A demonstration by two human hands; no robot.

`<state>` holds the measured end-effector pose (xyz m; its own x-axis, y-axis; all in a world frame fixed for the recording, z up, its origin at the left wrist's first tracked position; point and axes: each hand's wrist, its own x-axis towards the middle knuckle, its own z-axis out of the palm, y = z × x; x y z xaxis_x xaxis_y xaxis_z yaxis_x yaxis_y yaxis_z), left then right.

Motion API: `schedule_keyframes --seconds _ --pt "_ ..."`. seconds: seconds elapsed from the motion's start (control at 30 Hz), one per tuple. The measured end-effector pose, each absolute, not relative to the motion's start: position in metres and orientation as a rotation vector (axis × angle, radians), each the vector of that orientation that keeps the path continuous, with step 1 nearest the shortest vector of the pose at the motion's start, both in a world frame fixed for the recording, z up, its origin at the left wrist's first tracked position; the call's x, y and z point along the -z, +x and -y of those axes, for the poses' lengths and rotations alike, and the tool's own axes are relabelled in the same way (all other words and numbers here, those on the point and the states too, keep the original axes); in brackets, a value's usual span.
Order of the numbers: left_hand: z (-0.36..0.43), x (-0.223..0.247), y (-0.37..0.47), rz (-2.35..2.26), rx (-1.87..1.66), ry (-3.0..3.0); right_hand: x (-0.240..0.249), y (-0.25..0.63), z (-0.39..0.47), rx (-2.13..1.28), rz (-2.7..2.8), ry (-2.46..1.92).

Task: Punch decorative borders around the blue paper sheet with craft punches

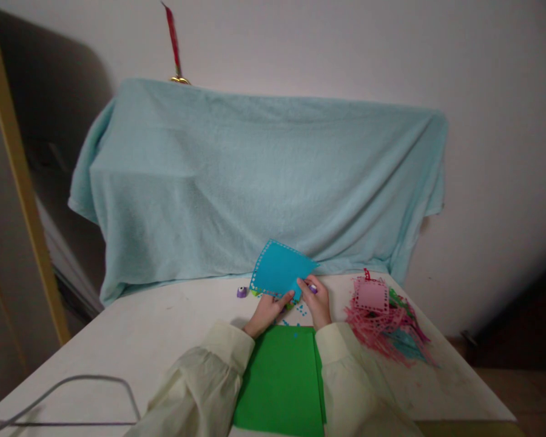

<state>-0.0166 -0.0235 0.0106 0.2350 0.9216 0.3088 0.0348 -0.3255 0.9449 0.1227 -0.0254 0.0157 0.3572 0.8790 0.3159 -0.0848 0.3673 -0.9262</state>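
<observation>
A sheet of blue paper (279,267) is held up and tilted over the table, with small holes punched along its left, top and lower edges. My left hand (269,309) pinches its lower edge, thumb on top. My right hand (317,302) grips its lower right corner. A small purple piece (312,289) shows at my right fingers; whether they hold it or it lies behind them, I cannot tell. Blue paper bits (301,310) are scattered below the sheet. Green sheets (279,382) lie between my forearms. Green and purple items under my hands are mostly hidden.
A small purple craft punch (241,292) stands left of the blue sheet. On the right lie a pink card with punched edges (372,295) and a heap of shredded paper strips (386,334). A grey curved bar (91,377) is front left. A light blue cloth (264,182) hangs behind the table.
</observation>
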Motion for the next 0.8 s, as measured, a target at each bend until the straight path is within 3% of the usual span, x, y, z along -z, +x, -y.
schedule_keyframes --seconds 0.4,0.8 --pt "0.014 0.001 -0.019 -0.974 -1.323 1.615 0.000 0.140 0.020 -0.850 0.863 -1.137" --pt "0.014 -0.002 -0.019 -1.024 -1.420 1.560 -0.004 0.134 0.013 -1.225 0.818 -0.836"
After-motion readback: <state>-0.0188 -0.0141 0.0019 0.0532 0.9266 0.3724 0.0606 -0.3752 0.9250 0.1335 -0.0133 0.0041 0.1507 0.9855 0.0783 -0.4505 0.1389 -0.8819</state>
